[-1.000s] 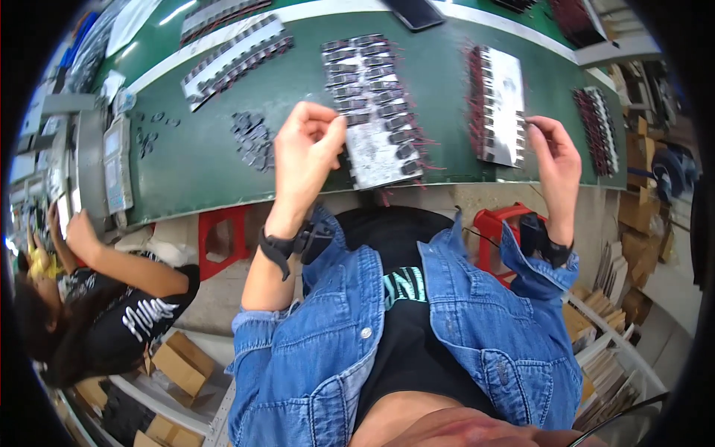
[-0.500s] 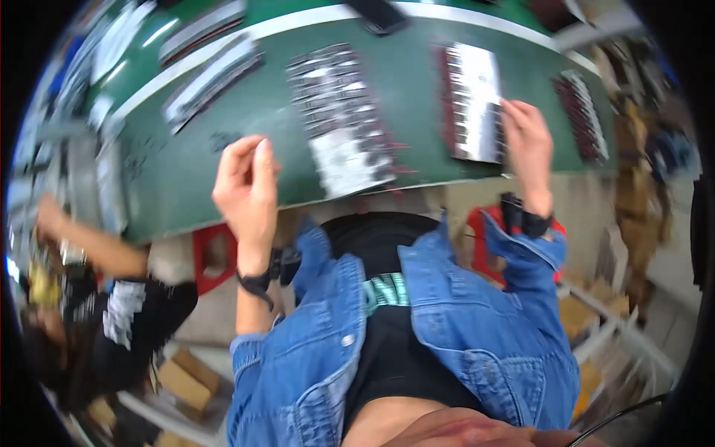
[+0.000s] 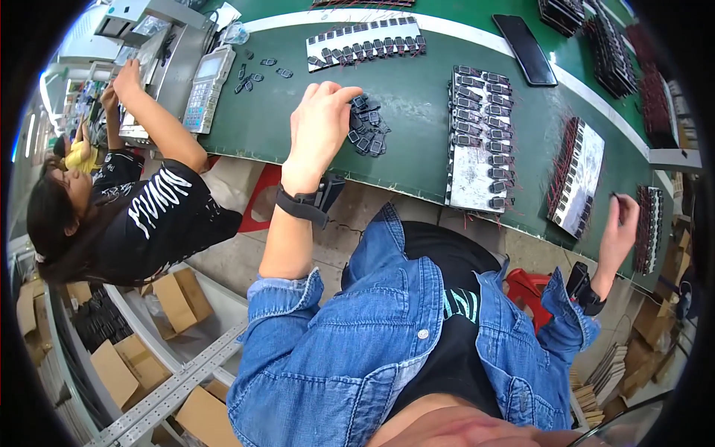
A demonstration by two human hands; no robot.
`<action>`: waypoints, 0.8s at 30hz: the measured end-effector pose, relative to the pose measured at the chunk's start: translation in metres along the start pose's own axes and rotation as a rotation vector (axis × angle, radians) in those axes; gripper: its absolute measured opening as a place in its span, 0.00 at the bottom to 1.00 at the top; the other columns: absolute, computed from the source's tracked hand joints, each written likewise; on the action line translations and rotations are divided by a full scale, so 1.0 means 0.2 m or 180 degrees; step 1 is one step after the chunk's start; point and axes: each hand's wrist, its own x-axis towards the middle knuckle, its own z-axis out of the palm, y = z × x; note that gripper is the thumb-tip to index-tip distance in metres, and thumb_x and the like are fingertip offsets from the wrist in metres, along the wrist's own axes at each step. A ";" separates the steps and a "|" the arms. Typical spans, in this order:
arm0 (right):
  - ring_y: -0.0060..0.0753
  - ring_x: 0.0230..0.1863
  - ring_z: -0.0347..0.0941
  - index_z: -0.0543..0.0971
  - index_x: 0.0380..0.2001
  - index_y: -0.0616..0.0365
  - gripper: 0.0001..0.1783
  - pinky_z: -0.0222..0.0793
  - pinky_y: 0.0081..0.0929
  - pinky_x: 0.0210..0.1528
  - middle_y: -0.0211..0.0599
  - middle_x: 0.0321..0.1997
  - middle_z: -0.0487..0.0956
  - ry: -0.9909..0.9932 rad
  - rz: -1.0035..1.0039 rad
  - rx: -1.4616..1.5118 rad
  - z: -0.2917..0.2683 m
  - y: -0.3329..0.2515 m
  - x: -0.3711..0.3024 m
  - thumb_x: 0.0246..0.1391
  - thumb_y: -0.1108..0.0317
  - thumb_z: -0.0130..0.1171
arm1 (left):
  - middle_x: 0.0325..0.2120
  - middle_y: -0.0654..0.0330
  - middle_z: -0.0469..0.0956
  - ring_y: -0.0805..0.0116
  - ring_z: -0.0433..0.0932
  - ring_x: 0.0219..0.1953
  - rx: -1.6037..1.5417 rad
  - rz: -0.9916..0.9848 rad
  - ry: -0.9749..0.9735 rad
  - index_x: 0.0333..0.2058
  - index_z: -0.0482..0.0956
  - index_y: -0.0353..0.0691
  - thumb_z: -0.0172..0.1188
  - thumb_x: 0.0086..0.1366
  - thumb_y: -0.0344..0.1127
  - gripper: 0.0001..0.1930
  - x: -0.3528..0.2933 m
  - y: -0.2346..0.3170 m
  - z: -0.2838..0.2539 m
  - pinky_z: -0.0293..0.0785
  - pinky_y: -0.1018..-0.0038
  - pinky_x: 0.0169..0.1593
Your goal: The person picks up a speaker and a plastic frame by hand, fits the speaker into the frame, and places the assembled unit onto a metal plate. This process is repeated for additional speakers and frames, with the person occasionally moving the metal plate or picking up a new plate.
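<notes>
The left hand (image 3: 320, 127) is bent over the near side of the worktop (image 3: 417, 134), its fingers (image 3: 347, 94) curled, with the forefinger reaching out to the edge of a loose pile of small black parts (image 3: 369, 134). The gap between thumb and forefinger is hidden, so I cannot tell whether they grip a part or only touch the pile. At the right hand (image 3: 620, 229), thumb and forefinger are drawn nearly together, and a small dark piece (image 3: 614, 196) sits pinched at their tips, above the strip of worktop between two loaded plates.

Among the containers, open cardboard boxes (image 3: 191, 296) stand at the lower left, one with pale plastic inside; a bin beside them holds a heap of black items (image 3: 102, 320).

The pile lies just beside and below the left fingertips. Between the hands rests a pale plate (image 3: 477, 167) bearing two columns of black parts with red wires; the right column runs to the near end, while the lower left area is bare. A narrower wired plate (image 3: 583, 179) lies just left of the right fingers, and a darker wired row (image 3: 650, 227) lies just right of that hand.
</notes>
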 end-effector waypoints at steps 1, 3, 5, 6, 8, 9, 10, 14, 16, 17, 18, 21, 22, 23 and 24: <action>0.27 0.47 0.76 0.76 0.45 0.64 0.09 0.70 0.24 0.52 0.35 0.45 0.79 0.0220 0.0025 0.0453 -0.02 0.00 -0.02 0.65 0.72 0.55 | 0.31 0.61 0.79 0.60 0.78 0.38 0.0046 0.0149 -0.0129 0.38 0.85 0.45 0.61 0.60 0.30 0.08 0.01 0.00 0.00 0.78 0.67 0.38; 0.25 0.47 0.76 0.76 0.45 0.66 0.09 0.70 0.22 0.53 0.34 0.45 0.79 0.0676 0.0092 0.1347 -0.06 -0.02 -0.05 0.66 0.71 0.54 | 0.31 0.61 0.78 0.61 0.77 0.39 0.0062 0.0317 -0.0272 0.38 0.85 0.46 0.61 0.59 0.29 0.09 0.03 0.01 0.01 0.77 0.67 0.39; 0.25 0.48 0.76 0.76 0.46 0.66 0.09 0.70 0.22 0.54 0.35 0.45 0.79 0.0631 0.0172 0.1411 -0.07 -0.15 -0.09 0.66 0.71 0.54 | 0.30 0.62 0.78 0.61 0.77 0.38 0.0194 0.0542 -0.0359 0.38 0.85 0.46 0.61 0.59 0.29 0.09 0.06 0.00 0.01 0.78 0.67 0.39; 0.26 0.48 0.76 0.76 0.46 0.66 0.10 0.70 0.22 0.55 0.35 0.45 0.79 0.0579 0.0240 0.1491 -0.06 -0.24 -0.12 0.66 0.72 0.54 | 0.30 0.62 0.78 0.61 0.77 0.38 0.0241 0.0668 -0.0402 0.38 0.85 0.46 0.61 0.58 0.28 0.09 0.07 0.01 0.02 0.78 0.67 0.39; 0.26 0.49 0.76 0.76 0.47 0.67 0.10 0.70 0.22 0.55 0.36 0.45 0.79 0.0574 0.0342 0.1499 -0.05 -0.35 -0.15 0.66 0.72 0.54 | 0.30 0.62 0.78 0.61 0.77 0.38 0.0220 0.0794 -0.0376 0.37 0.84 0.45 0.61 0.58 0.28 0.09 0.07 0.00 0.04 0.78 0.66 0.38; 0.27 0.48 0.77 0.76 0.47 0.66 0.10 0.71 0.24 0.55 0.36 0.44 0.79 0.0373 0.0396 0.1858 -0.04 -0.37 -0.16 0.66 0.72 0.53 | 0.30 0.62 0.77 0.61 0.76 0.37 0.0253 0.0881 -0.0333 0.37 0.84 0.44 0.61 0.58 0.28 0.09 0.07 -0.01 0.04 0.77 0.66 0.38; 0.28 0.48 0.77 0.75 0.48 0.65 0.10 0.71 0.25 0.55 0.37 0.44 0.79 0.0171 0.0448 0.2197 -0.04 -0.40 -0.17 0.66 0.73 0.53 | 0.29 0.62 0.77 0.61 0.76 0.37 0.0266 0.0960 -0.0290 0.36 0.84 0.44 0.61 0.57 0.27 0.08 0.06 -0.01 0.04 0.77 0.65 0.37; 0.29 0.46 0.78 0.76 0.47 0.63 0.09 0.73 0.29 0.53 0.36 0.43 0.79 -0.0403 0.0257 0.3047 0.02 -0.47 -0.21 0.66 0.73 0.53 | 0.31 0.60 0.80 0.62 0.78 0.36 0.0119 0.1030 -0.0138 0.40 0.84 0.42 0.63 0.58 0.27 0.10 0.04 0.06 0.00 0.77 0.67 0.38; 0.29 0.44 0.78 0.76 0.47 0.63 0.10 0.74 0.31 0.52 0.36 0.42 0.79 -0.0912 0.0216 0.3601 0.07 -0.54 -0.24 0.65 0.73 0.53 | 0.32 0.58 0.81 0.62 0.79 0.35 -0.0883 0.0576 -0.0025 0.44 0.83 0.41 0.63 0.59 0.26 0.13 0.03 0.14 -0.05 0.77 0.69 0.39; 0.29 0.44 0.78 0.76 0.47 0.63 0.10 0.74 0.31 0.52 0.36 0.42 0.79 -0.0864 0.0225 0.3594 0.09 -0.55 -0.24 0.65 0.73 0.53 | 0.33 0.57 0.82 0.62 0.80 0.34 -0.1371 0.0341 0.0019 0.46 0.82 0.41 0.64 0.59 0.25 0.14 0.02 0.18 -0.05 0.77 0.70 0.39; 0.29 0.44 0.78 0.76 0.47 0.63 0.09 0.74 0.30 0.52 0.36 0.42 0.79 -0.1024 0.0237 0.3516 0.11 -0.56 -0.24 0.65 0.73 0.54 | 0.33 0.57 0.82 0.62 0.80 0.34 -0.1368 0.0346 0.0014 0.46 0.82 0.41 0.64 0.59 0.25 0.14 -0.01 0.23 -0.06 0.77 0.70 0.39; 0.28 0.43 0.78 0.77 0.46 0.63 0.09 0.74 0.29 0.52 0.35 0.42 0.79 -0.1356 0.0276 0.3350 0.16 -0.64 -0.25 0.64 0.74 0.55 | 0.33 0.55 0.82 0.62 0.82 0.33 -0.2023 0.0343 -0.0043 0.50 0.81 0.40 0.64 0.61 0.25 0.17 -0.08 0.44 -0.05 0.78 0.72 0.39; 0.27 0.43 0.78 0.77 0.46 0.63 0.09 0.75 0.28 0.52 0.35 0.42 0.79 -0.1499 0.0184 0.3237 0.19 -0.69 -0.26 0.64 0.74 0.55 | 0.33 0.55 0.82 0.63 0.82 0.33 -0.2222 0.0573 -0.0136 0.50 0.80 0.39 0.63 0.62 0.25 0.17 -0.10 0.53 -0.05 0.78 0.72 0.38; 0.26 0.43 0.78 0.77 0.45 0.63 0.09 0.75 0.26 0.51 0.34 0.42 0.79 -0.1638 0.0089 0.3119 0.22 -0.74 -0.26 0.63 0.75 0.56 | 0.32 0.56 0.82 0.64 0.82 0.32 -0.2424 0.0805 -0.0227 0.50 0.80 0.39 0.62 0.62 0.25 0.16 -0.11 0.59 -0.05 0.78 0.72 0.37; 0.25 0.42 0.78 0.77 0.45 0.63 0.08 0.75 0.25 0.51 0.34 0.42 0.79 -0.1776 -0.0006 0.2999 0.24 -0.77 -0.26 0.63 0.75 0.56 | 0.32 0.56 0.82 0.64 0.82 0.32 -0.2417 0.0793 -0.0226 0.50 0.80 0.39 0.62 0.62 0.25 0.16 -0.12 0.64 -0.05 0.78 0.72 0.37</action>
